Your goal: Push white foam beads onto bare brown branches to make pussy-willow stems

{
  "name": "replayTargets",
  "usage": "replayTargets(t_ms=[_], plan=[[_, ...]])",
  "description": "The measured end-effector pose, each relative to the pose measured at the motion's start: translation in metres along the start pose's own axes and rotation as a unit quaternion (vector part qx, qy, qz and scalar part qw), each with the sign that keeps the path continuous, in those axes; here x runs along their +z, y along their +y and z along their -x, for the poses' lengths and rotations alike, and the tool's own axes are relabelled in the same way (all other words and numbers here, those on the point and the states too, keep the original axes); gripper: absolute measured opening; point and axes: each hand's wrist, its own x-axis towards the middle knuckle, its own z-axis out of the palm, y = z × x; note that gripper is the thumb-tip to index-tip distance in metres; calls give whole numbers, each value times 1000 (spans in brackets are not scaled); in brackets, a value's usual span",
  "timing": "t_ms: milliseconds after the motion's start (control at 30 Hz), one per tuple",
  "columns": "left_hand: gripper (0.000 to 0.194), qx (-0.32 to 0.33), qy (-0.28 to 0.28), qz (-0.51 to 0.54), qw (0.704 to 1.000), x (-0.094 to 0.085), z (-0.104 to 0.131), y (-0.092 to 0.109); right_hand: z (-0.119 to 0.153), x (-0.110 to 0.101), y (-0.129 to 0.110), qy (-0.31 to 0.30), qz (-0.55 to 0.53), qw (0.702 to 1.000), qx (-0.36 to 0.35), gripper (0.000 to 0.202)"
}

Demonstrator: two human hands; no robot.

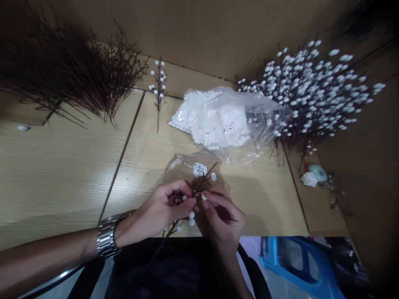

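Observation:
My left hand, with a metal watch on its wrist, is closed around a brown artificial twig. Several white balls sit along the twig's lower part, below my fingers. Between the thumb and forefinger of my right hand is a small white ball, held close beside the twig. Just beyond my hands, a brown sheet lies on the table with a blob of white paste on it and a smaller dab to the right.
A clear plastic bag of white balls lies ahead. Bare brown twigs are heaped at left; white-tipped twigs stand bunched at right. One finished-looking twig lies between. A blue plastic stool is below the table's edge.

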Motion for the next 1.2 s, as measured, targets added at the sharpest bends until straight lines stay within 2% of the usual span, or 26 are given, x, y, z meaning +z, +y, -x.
replayTargets(t_ms=[200, 333, 733, 1200], plan=[[18, 0, -22, 35, 999, 0, -1, 2, 0, 0, 0, 4, -47, 997, 62, 22], [18, 5, -14, 30, 999, -1, -1, -1, 0, 0, 1, -6, -79, 993, 90, 21], [15, 16, -9, 10, 1000, -2, -2, -2, 0, 0, 1, -7, -68, 993, 91, 20], [14, 20, -10, 40, 999, 0, -3, -3, -1, 3, -1, 6, -42, 996, 81, 16]])
